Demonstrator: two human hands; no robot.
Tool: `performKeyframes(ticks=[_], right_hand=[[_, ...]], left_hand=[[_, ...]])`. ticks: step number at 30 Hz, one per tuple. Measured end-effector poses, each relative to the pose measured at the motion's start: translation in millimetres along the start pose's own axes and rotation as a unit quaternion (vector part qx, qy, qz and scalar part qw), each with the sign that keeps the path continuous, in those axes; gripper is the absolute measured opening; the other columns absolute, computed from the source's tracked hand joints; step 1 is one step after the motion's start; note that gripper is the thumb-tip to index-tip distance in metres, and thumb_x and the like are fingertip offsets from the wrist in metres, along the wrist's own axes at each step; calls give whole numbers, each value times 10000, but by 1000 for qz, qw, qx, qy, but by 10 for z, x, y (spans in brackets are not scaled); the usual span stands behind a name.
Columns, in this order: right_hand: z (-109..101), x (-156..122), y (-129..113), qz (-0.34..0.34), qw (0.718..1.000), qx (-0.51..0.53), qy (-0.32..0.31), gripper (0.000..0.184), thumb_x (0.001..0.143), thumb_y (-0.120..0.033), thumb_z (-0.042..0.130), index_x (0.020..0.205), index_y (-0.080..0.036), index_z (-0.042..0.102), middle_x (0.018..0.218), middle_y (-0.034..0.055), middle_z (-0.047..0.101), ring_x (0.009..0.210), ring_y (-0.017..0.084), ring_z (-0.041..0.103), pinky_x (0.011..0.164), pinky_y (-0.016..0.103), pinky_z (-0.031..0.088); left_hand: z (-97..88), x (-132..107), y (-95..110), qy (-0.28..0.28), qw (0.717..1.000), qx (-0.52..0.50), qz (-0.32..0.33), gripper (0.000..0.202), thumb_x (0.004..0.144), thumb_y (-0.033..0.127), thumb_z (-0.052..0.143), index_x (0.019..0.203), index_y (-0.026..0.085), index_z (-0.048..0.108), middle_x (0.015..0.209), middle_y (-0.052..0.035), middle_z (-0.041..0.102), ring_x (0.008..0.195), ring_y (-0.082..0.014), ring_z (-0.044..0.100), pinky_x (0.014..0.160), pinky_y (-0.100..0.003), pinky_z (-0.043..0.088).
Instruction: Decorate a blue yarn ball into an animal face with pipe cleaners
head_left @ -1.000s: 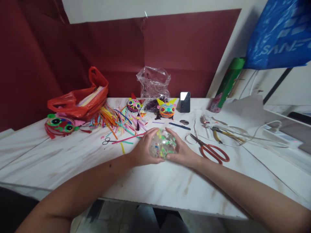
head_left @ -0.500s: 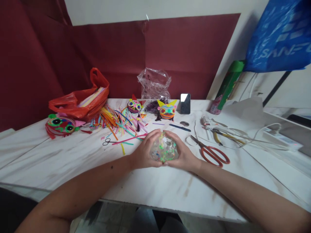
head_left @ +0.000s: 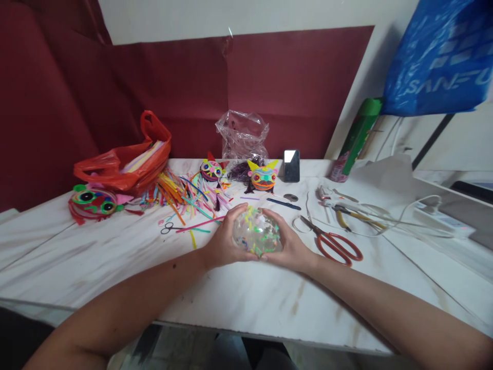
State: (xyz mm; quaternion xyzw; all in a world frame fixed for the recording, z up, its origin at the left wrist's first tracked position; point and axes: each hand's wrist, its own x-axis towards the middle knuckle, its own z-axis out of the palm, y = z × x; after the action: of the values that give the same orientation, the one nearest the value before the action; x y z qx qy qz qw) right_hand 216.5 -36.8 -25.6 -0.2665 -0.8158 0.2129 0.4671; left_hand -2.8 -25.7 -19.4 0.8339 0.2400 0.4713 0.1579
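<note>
A clear, rounded ball (head_left: 256,234) with green, yellow and blue bits on or in it is held between my two hands above the table. My left hand (head_left: 225,239) curves around its left side, and my right hand (head_left: 290,244) grips it from the right. The fingertips come close together at top and bottom. Right of my right hand lie red-handled scissors (head_left: 333,244), their blades pointing up and left. Small dark scissors (head_left: 168,228) and a pink pipe cleaner (head_left: 198,225) rest left of my left hand.
Colourful animal heads (head_left: 96,201) and many pipe cleaners (head_left: 173,187) lie near a red plastic bag (head_left: 111,167). A phone (head_left: 291,165) leans at the back beside a yellow-horned head (head_left: 263,177). Pliers (head_left: 342,218), white cables (head_left: 408,210) and a green spray can (head_left: 356,139) are on the right.
The ball looks rounder and smoother on top, and my fingers are spread slightly wider around it. The whole view has shifted a little; the things on the table have not moved.
</note>
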Motion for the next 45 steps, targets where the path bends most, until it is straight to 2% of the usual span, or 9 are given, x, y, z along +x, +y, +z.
performKeyframes(ticks=[8, 15, 25, 29, 37, 41, 45], right_hand=[[17, -1, 13, -30, 999, -11, 3, 939, 685, -592, 728, 1437, -246, 285, 1459, 159, 368, 1375, 321, 351, 1138, 494, 305], [3, 3, 20, -41, 999, 0, -17, 931, 681, -560, 748, 1432, -253, 290, 1451, 157, 365, 1377, 316, 346, 1131, 487, 315], [15, 1, 27, -24, 999, 1, -30, 960, 667, -587, 744, 1434, -256, 270, 1450, 171, 353, 1371, 334, 356, 1126, 502, 321], [20, -10, 38, -11, 1000, -7, -26, 989, 642, -599, 755, 1437, -251, 281, 1449, 173, 367, 1362, 346, 371, 1123, 508, 328], [22, -15, 56, -19, 999, -19, -20, 964, 654, -551, 772, 1440, -250, 301, 1440, 165, 402, 1355, 329, 392, 1123, 489, 336], [10, -9, 53, -13, 999, -16, -36, 998, 659, -544, 772, 1464, -240, 266, 1482, 168, 349, 1392, 326, 333, 1146, 490, 292], [-14, 11, 36, 31, 996, 28, -75, 1006, 715, -594, 701, 1500, -235, 185, 1535, 162, 281, 1413, 327, 295, 1141, 500, 282]], left_hand=[[21, -15, -73, -20, 999, -1, 46, 1097, 537, 548, 828, 1411, 232, 246, 1451, -194, 321, 1380, -387, 308, 1126, -590, 277], [-42, 27, -11, -38, 997, -2, 60, 1009, 580, 492, 819, 1388, 216, 282, 1374, -178, 388, 1325, -365, 379, 1109, -561, 320], [-35, 18, 23, -43, 999, -16, 4, 985, 569, 494, 809, 1365, 201, 308, 1354, -173, 427, 1284, -350, 433, 1092, -518, 354], [-43, 10, 4, -48, 999, 0, -24, 1056, 532, 515, 820, 1395, 204, 296, 1368, -167, 423, 1283, -363, 428, 1094, -522, 346], [-60, 32, 18, -58, 997, -1, -53, 1059, 513, 576, 814, 1380, 191, 342, 1353, -168, 454, 1261, -366, 449, 1080, -514, 363], [-47, 24, 2, -55, 998, 24, -23, 1044, 526, 534, 818, 1383, 203, 321, 1345, -168, 445, 1263, -366, 443, 1077, -528, 363], [-40, 8, -43, -75, 992, 82, 57, 1011, 595, 466, 801, 1416, 231, 260, 1400, -190, 371, 1320, -381, 381, 1082, -569, 343]])
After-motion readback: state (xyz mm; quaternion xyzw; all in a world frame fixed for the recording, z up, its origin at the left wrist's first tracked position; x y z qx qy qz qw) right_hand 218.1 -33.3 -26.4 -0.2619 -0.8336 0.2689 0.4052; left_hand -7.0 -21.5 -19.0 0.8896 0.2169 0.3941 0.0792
